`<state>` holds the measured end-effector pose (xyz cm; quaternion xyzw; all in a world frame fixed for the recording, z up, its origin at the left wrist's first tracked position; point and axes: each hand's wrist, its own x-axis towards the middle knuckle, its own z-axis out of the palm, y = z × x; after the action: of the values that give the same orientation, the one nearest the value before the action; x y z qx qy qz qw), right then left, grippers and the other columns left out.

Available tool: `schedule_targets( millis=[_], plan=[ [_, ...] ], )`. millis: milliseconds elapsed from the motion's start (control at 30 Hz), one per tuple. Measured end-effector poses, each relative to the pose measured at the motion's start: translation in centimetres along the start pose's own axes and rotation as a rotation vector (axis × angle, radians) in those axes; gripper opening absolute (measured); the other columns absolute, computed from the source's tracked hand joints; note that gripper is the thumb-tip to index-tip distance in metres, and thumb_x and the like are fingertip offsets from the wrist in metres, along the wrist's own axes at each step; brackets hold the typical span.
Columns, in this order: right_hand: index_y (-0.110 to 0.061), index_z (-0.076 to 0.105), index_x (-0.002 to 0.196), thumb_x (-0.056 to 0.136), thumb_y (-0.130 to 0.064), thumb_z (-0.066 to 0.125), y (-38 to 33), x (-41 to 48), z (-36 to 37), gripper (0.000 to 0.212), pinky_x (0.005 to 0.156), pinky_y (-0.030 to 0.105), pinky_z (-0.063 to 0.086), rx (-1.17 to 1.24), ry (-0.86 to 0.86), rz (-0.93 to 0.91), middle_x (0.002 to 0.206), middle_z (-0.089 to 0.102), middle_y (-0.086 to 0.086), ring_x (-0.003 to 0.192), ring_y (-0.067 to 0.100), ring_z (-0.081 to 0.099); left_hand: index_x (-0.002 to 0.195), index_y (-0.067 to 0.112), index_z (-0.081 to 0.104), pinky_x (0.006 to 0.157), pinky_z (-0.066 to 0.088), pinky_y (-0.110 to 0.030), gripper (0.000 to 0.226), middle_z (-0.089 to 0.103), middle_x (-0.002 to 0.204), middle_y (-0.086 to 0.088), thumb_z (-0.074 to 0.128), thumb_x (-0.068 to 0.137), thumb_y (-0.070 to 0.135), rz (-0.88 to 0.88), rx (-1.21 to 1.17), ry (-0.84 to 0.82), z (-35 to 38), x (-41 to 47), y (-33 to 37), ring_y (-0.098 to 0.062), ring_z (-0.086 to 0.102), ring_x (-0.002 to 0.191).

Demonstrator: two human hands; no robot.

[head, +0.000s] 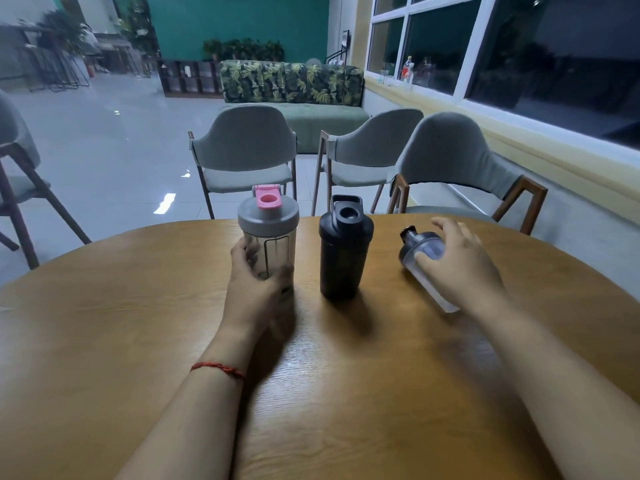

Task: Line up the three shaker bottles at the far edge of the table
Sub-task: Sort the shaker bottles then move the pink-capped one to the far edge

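Observation:
Three shaker bottles sit near the far edge of the round wooden table (104, 341). A clear bottle with a grey lid and pink cap (268, 223) stands upright on the left; my left hand (258, 289) is wrapped around its lower body. A black bottle (343, 251) stands upright in the middle, untouched. On the right a clear bottle with a grey lid and dark cap (420, 247) is tilted, cap pointing far-left; my right hand (460, 261) lies over it, fingers curled around its body. Its lower part is hidden by that hand.
Three grey upholstered chairs (242, 147) stand just beyond the table's far edge. Another chair (14, 181) is at the left. A green sofa (294, 98) and a window wall (519, 81) lie further back.

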<state>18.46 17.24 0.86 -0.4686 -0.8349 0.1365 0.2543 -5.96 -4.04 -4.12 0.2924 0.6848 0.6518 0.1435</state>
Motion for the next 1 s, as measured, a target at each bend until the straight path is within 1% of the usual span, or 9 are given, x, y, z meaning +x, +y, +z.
schedule_targets(
  millis=[167,333,433,500,567,667,733,867,1000],
  plan=[
    [-0.031,0.035,0.161,0.085,-0.063,0.076,2.1,0.9,1.2,0.093,0.096,0.051,0.051,-0.046,-0.172,0.198,0.157,0.053,0.007,0.135,0.038,0.056,0.156,0.016,0.035,0.079,0.048,-0.003,0.08,0.052,0.14,0.0,0.081,0.091,0.013,0.0,-0.003,-0.002,0.2,-0.3,-0.2,0.024,0.056,0.096],
    [-0.027,0.035,0.158,0.087,-0.071,0.071,2.2,0.9,2.1,0.091,0.079,0.044,0.044,-0.145,-0.13,0.245,0.149,0.06,0.007,0.126,0.038,0.062,0.151,0.016,0.038,0.079,0.053,-0.012,0.076,0.058,0.135,-0.001,0.081,0.088,0.009,-0.02,0.015,0.002,0.5,-0.1,-1.0,0.003,0.061,0.108],
    [-0.028,0.036,0.158,0.086,-0.07,0.072,2.0,0.9,2.5,0.091,0.078,0.043,0.044,-0.147,-0.103,0.252,0.146,0.062,0.007,0.123,0.038,0.064,0.147,0.018,0.04,0.094,0.058,-0.03,0.075,0.063,0.133,-0.004,0.082,0.086,0.008,-0.017,0.009,0.021,0.6,0.2,-1.6,-0.014,0.068,0.116],
    [-0.029,0.037,0.158,0.081,-0.07,0.078,1.8,1.1,2.6,0.096,0.08,0.043,0.048,0.002,-0.112,0.275,0.136,0.062,0.004,0.119,0.037,0.065,0.146,0.018,0.041,0.091,0.058,-0.027,0.073,0.065,0.13,-0.002,0.081,0.086,0.007,-0.021,0.009,0.027,0.6,0.4,-1.9,-0.01,0.069,0.111],
    [-0.028,0.048,0.153,0.073,-0.069,0.084,1.0,1.3,2.8,0.097,0.086,0.046,0.056,0.394,-0.104,0.319,0.128,0.064,-0.005,0.116,0.032,0.067,0.145,0.019,0.041,0.082,0.056,-0.016,0.071,0.065,0.126,0.003,0.081,0.087,0.006,-0.026,0.013,0.029,0.7,0.4,-1.9,0.002,0.069,0.103],
    [-0.029,0.068,0.132,0.073,-0.067,0.086,-0.3,0.8,4.2,0.073,0.097,0.052,0.061,0.839,0.076,0.241,0.119,0.078,-0.008,0.109,0.021,0.076,0.144,0.019,0.042,0.08,0.055,-0.015,0.069,0.064,0.12,0.011,0.081,0.088,0.007,-0.024,0.018,0.028,0.7,0.5,-2.0,0.008,0.068,0.098],
    [-0.033,0.066,0.134,0.08,-0.059,0.088,-0.8,-0.5,5.4,0.064,0.097,0.045,0.06,0.901,0.172,0.135,0.123,0.077,-0.009,0.112,0.015,0.074,0.145,0.018,0.042,0.078,0.055,-0.013,0.07,0.063,0.119,0.013,0.081,0.088,0.007,-0.021,0.012,0.028,0.7,0.6,-2.1,0.006,0.067,0.1],
    [-0.028,0.054,0.147,0.08,-0.038,0.096,-0.1,-1.8,7.8,0.08,0.103,0.035,0.056,0.942,0.191,0.081,0.139,0.068,-0.012,0.124,0.003,0.066,0.146,0.02,0.042,0.073,0.052,-0.005,0.07,0.062,0.127,0.007,0.08,0.088,0.008,-0.008,0.031,0.035,0.8,0.6,-2.3,0.017,0.065,0.094],
    [-0.021,0.05,0.146,0.081,-0.027,0.096,0.0,-1.4,8.5,0.08,0.085,0.01,0.05,0.843,0.169,0.068,0.131,0.061,-0.025,0.11,-0.023,0.058,0.148,0.02,0.041,0.074,0.052,-0.004,0.072,0.06,0.134,0.001,0.081,0.089,0.008,-0.005,0.023,0.037,0.9,0.6,-2.4,0.008,0.065,0.104]
  ],
)
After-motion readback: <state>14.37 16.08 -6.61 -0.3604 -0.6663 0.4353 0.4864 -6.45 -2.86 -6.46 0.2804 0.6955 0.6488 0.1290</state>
